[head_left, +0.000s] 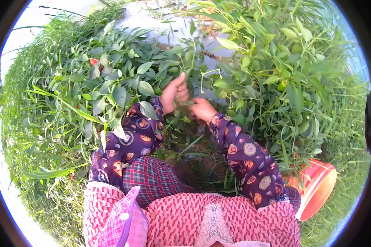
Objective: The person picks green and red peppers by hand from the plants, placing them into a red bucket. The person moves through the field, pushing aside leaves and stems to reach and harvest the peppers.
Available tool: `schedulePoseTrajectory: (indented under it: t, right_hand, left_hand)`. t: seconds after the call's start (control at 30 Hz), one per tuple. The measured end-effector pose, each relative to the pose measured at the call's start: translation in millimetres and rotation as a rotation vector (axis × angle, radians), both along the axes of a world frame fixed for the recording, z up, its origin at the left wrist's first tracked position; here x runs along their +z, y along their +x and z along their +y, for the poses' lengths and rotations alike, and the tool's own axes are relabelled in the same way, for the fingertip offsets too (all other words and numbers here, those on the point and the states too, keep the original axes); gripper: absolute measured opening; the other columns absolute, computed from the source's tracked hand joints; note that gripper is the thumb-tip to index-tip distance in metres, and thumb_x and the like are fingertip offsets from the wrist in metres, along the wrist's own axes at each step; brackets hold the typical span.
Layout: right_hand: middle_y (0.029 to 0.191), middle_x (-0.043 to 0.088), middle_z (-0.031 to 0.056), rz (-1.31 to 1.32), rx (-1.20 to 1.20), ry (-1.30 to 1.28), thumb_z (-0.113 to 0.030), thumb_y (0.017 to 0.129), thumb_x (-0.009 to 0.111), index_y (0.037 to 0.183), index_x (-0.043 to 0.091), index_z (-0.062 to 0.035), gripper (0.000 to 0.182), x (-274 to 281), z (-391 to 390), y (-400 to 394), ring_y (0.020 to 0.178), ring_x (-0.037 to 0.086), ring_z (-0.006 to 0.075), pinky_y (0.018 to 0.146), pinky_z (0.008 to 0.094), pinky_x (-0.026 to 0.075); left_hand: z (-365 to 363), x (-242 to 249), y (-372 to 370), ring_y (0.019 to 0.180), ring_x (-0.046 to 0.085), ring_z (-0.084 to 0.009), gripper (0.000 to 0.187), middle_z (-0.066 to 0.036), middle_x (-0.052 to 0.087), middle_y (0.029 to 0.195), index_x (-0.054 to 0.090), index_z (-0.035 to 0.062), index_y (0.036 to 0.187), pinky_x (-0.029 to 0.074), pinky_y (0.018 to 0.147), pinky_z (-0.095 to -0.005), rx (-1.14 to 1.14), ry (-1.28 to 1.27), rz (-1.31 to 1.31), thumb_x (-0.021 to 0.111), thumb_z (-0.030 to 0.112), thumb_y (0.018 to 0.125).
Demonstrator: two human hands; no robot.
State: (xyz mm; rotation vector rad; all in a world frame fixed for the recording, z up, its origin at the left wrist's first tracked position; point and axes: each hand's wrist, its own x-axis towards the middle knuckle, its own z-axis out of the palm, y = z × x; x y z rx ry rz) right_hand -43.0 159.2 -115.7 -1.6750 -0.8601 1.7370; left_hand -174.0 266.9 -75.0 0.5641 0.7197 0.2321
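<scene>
My left hand (175, 94) is closed in a fist with the thumb up, around a green stem and leaves (190, 61) of a plant at the centre. Just right of it and slightly lower, my right hand (203, 109) is closed too, its fingertips among leaves close to my left hand. What those fingers pinch is hidden. Both forearms wear dark patterned sleeves (251, 158).
Dense pepper plants (127, 61) with a few red fruits (94, 61) stand on the left, and more plants (292, 74) on the right. An orange-red bucket (317, 187) lies tilted at the lower right. Pale ground sheeting (146, 18) shows between the rows.
</scene>
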Motion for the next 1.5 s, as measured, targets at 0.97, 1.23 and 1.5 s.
schedulePoseTrajectory:
  t: [0.97,1.23,1.5]
  right_hand:
    - [0.083,0.059,0.0003,0.316,-0.285,0.044,-0.01,0.083,0.055,0.09,0.056,-0.0095,0.007,50.1,-9.6,52.8,0.07,0.062,0.0143,0.06,0.0272,0.046]
    - [0.083,0.062,0.0048,0.645,-0.405,0.136,-0.006,0.085,0.062,0.095,0.055,-0.0056,0.012,50.5,14.5,50.8,0.071,0.064,0.0177,0.062,0.0299,0.051]
    - [0.071,0.053,0.0044,0.568,-0.487,0.127,-0.001,0.068,0.054,0.088,0.054,-0.0045,0.02,61.3,16.2,49.2,0.056,0.053,0.0164,0.052,0.0272,0.04]
  left_hand:
    - [15.4,-14.4,-24.9,0.047,0.035,-0.0082,0.033,0.005,0.037,0.055,0.049,0.013,0.08,0.028,0.045,-0.026,-0.079,0.147,0.047,0.056,0.043,0.093]
    - [8.1,6.4,-2.6,0.056,0.045,-0.0062,0.03,0.001,0.057,0.07,0.065,0.0025,0.091,0.035,0.051,-0.0224,-0.467,0.449,0.046,0.068,0.032,0.087]
    - [1.6,7.2,2.9,0.052,0.04,-0.0054,0.029,0.006,0.047,0.06,0.061,0.0054,0.079,0.03,0.048,-0.0218,-0.378,0.449,0.104,0.062,0.031,0.091]
